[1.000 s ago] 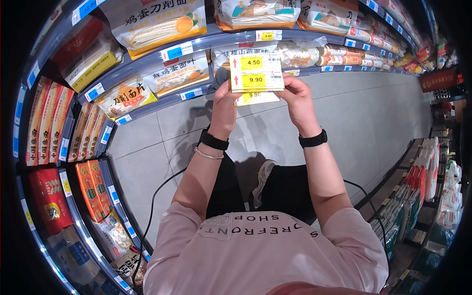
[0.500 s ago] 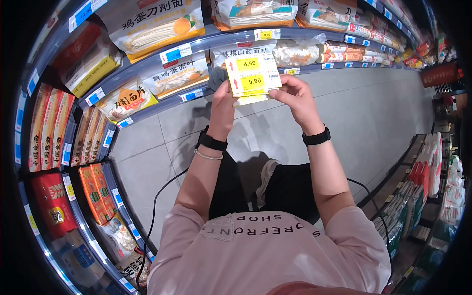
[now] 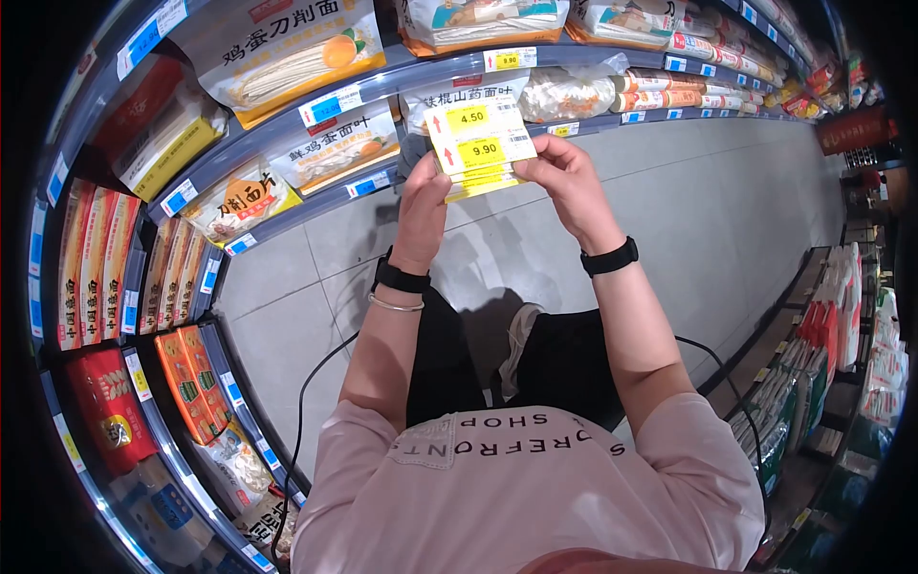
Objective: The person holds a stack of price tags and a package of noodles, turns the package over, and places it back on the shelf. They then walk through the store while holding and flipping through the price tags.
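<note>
Both my hands hold up a stack of yellow and white price tags (image 3: 481, 137) in front of the shelf. On the front ones I read 4.50 and 9.90, with red arrows at their left side. My left hand (image 3: 423, 206) pinches the lower left corner of the stack. At the right edge, the thumb and fingers of my right hand (image 3: 566, 182) grip it. Several lower tags are fanned out below the front ones. Behind the stack sits a white noodle bag (image 3: 421, 107), partly covered by it.
Shelves with blue price labels curve along the top and left, holding noodle bags (image 3: 339, 148), red packs (image 3: 112, 407) and orange boxes (image 3: 191, 383). Grey tiled floor (image 3: 669, 206) lies beyond my arms. Hanging packs (image 3: 822, 335) line the right. A black cable (image 3: 304, 383) runs beside me.
My hands and the tags have moved slightly left in view. The lower tags are now spread further below the front ones. The shelves have shifted a little as the view moved.
</note>
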A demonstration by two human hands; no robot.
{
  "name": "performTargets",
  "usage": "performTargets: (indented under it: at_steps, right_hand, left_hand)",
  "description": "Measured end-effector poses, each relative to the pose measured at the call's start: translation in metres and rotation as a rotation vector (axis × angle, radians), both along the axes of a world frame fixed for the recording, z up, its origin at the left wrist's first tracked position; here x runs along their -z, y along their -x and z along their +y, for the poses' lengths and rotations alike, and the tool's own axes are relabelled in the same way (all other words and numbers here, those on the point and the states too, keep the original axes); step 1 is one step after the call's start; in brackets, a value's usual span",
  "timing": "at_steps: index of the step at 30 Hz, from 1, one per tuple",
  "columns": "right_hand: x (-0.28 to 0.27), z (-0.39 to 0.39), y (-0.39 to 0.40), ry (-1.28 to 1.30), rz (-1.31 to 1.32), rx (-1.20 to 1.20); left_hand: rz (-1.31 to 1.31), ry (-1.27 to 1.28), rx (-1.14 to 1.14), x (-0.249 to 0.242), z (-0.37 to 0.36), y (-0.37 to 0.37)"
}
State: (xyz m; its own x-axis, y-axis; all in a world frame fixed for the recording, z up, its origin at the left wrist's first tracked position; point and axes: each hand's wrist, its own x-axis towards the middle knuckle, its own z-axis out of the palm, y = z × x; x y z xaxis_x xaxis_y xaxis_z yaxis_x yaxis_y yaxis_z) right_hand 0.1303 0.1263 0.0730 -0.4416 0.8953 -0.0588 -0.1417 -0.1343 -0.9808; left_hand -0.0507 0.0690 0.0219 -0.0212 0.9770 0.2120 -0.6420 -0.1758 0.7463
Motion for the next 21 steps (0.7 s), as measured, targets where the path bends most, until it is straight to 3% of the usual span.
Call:
performTargets:
  at_steps: [8,21]
  right_hand:
    - [0.0,0.002,0.001,0.181,0.073,0.088]
    - [0.006,0.004,0.005,-0.009,-0.003,0.169]
  left_hand:
    - [0.14,-0.026,0.046,-0.001,-0.003,0.005]
    - [0.16,0.094,-0.005,0.0,-0.002,-0.007]
